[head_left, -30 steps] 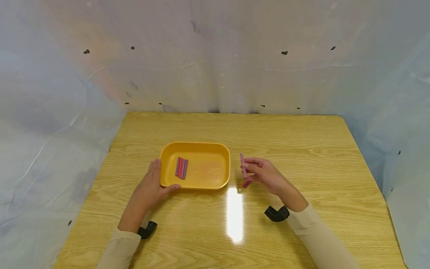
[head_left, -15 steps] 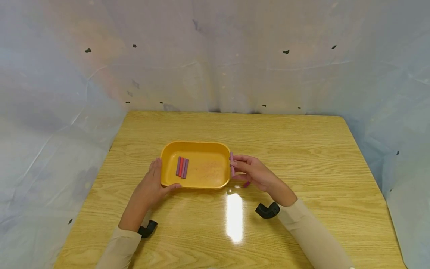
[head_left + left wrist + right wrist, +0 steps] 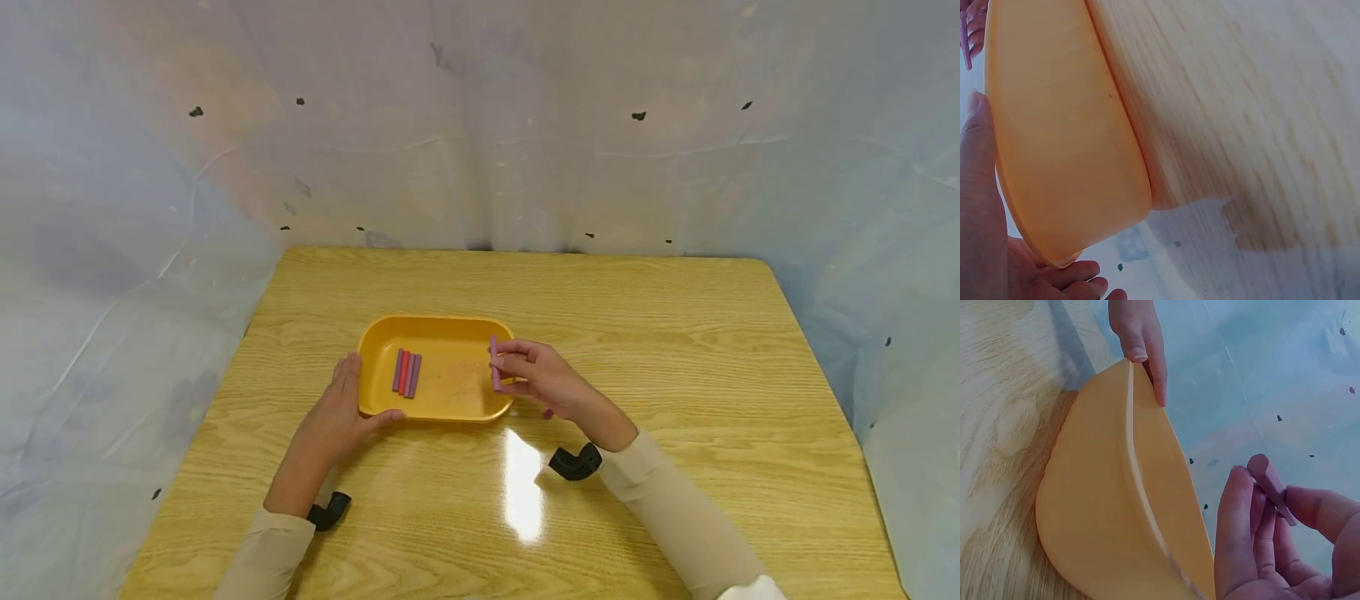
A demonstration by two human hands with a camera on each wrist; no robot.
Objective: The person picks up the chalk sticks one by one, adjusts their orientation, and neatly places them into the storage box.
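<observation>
My right hand [image 3: 553, 382] pinches a purple chalk stick [image 3: 494, 363] between thumb and fingertips, just inside the right end of the yellow tray [image 3: 457, 410]. In the right wrist view the chalk stick [image 3: 1270, 481] shows its faceted end, tilted above the tray rim. My left hand [image 3: 335, 423] holds the tray's left front corner, thumb along the front side and fingers against the left end. Inside the tray, toward the left, several chalk sticks lie side by side: a red one [image 3: 404, 372] among purple ones [image 3: 414, 377].
A dark pink stick [image 3: 548, 413] lies on the wooden table [image 3: 645, 317], mostly hidden under the right hand. Black curved wrist pieces [image 3: 576, 462] hang below both wrists. A pale spotted sheet [image 3: 480, 125] stands behind the table and along its sides.
My right hand has carried the purple chalk stick leftward, from the table beside the tray to over its right end. The left hand has stayed on the tray.
</observation>
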